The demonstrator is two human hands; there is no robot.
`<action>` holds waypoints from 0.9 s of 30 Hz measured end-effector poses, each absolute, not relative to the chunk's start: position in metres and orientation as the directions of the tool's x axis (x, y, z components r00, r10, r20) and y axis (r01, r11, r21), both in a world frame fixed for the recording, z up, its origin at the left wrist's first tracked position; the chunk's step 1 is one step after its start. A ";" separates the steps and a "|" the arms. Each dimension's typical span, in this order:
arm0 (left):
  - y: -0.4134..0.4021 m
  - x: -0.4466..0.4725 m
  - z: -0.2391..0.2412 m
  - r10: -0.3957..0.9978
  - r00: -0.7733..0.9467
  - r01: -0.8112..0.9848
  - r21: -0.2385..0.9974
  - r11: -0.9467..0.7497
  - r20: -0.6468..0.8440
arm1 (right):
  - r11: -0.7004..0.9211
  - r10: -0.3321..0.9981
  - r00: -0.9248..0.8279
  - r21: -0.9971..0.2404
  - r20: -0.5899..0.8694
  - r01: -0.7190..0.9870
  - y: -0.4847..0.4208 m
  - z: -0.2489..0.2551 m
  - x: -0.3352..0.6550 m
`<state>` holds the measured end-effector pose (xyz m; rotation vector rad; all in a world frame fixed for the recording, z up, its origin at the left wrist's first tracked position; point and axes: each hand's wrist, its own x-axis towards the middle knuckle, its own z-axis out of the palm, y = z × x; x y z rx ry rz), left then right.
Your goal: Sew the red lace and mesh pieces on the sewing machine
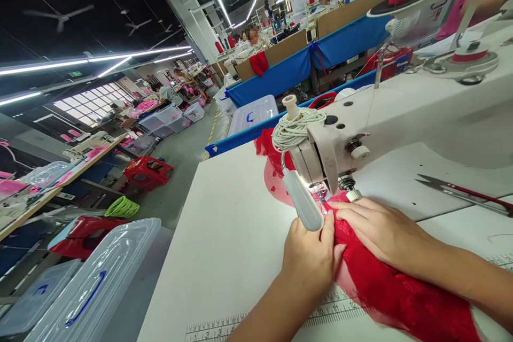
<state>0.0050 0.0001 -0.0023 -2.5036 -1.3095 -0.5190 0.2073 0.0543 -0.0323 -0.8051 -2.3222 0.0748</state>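
Observation:
Red sheer fabric [372, 272] with a lace-like pattern runs under the needle area of a white sewing machine [401, 117] and trails toward me on the right. My left hand [310, 251] grips the fabric's left edge, thumb and forefinger close together just in front of the presser foot [321, 196]. Flat on top of the cloth lies my right hand [380, 227], its fingers stretched toward the needle. A grey lamp [303, 200] hangs over the left hand and hides part of its fingers. More red fabric lies behind the needle.
Scissors [465, 192] lie right of the machine head. Printed ruler marks [216, 328] run along the white table's [224, 224] near side. Coiled pale cord [298, 128] sits on the machine. Lidded plastic bins [104, 278] and a red stool [147, 172] stand left; other people work farther back.

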 end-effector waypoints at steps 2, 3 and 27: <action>0.001 0.006 -0.002 0.733 0.520 0.833 -0.069 -0.549 0.438 | 0.816 0.560 -0.600 -0.256 0.571 0.519 0.055 -0.029 0.207; 0.001 0.005 -0.002 0.735 0.518 0.835 -0.072 -0.546 0.437 | 0.821 0.555 -0.615 -0.249 0.561 0.514 0.056 -0.028 0.207; 0.005 -0.005 0.004 0.757 0.552 0.831 -0.152 -0.535 0.349 | 0.786 0.603 -0.545 -0.318 0.583 0.530 0.062 -0.049 0.202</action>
